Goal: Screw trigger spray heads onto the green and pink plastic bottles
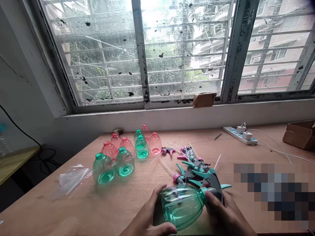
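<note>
I hold the bottle (182, 208) on its side over the table (118, 211), base to the left and neck to the right; I can't tell if it touches the wood. My left hand (150, 214) is wrapped around the base end, probably so the round body won't turn. My right hand (227, 211) grips the head (216, 184) at the neck, thumb by the collar (203, 192), most fingers hidden. My hands are apart from each other.

Just beyond the bottle lie loose sprayers (190, 165), heaped there, I'd guess, for easy reach. Farther off to its left, green bottles (125, 164) and red bottles (155, 146) stand capless, likely upright because their bases sit steady. A bag (72, 180) lies left of it.
</note>
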Demonstrator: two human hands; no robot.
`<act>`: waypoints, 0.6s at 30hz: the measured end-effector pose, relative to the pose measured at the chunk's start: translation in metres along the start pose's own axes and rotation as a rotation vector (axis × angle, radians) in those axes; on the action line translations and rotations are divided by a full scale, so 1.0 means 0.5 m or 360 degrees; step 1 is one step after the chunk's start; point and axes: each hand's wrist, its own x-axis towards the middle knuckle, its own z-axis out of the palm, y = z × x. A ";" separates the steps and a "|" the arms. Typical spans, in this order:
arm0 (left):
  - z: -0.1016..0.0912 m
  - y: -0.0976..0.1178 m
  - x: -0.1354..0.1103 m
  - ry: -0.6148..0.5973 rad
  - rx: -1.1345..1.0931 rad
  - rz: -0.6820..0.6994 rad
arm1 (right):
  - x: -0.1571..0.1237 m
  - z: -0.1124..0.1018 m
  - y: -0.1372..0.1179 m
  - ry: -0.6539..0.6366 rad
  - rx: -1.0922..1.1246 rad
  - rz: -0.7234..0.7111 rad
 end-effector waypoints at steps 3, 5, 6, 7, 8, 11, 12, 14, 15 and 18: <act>-0.002 -0.032 0.000 -0.0029 -0.0041 0.0113 | 0.001 0.003 -0.002 -0.0011 0.0088 0.0005; -0.004 -0.040 0.002 -0.0002 0.0031 0.0162 | 0.000 0.003 -0.001 -0.0020 0.0091 0.0029; -0.004 -0.038 0.002 0.0022 0.0117 0.0183 | 0.000 0.002 0.001 -0.0035 0.0075 0.0061; -0.004 -0.034 0.003 0.0046 0.0224 0.0212 | -0.001 0.000 0.002 -0.0056 0.0062 0.0105; -0.003 -0.028 0.003 0.0067 0.0333 0.0250 | -0.001 -0.001 0.004 -0.0077 0.0060 0.0149; 0.001 -0.011 0.001 0.0122 0.0577 0.0394 | 0.000 -0.006 0.007 -0.0087 0.0091 0.0242; 0.002 -0.008 0.001 0.0132 0.0625 0.0427 | 0.001 -0.007 0.007 -0.0082 0.0091 0.0254; 0.003 -0.010 0.001 0.0144 0.0669 0.0433 | 0.002 -0.006 0.005 -0.0078 0.0047 0.0199; 0.003 -0.014 0.002 0.0148 0.0663 0.0403 | 0.002 -0.006 0.004 -0.0075 0.0022 0.0147; 0.001 -0.031 0.006 0.0101 0.0510 0.0200 | -0.001 -0.004 -0.002 -0.0014 0.0024 0.0018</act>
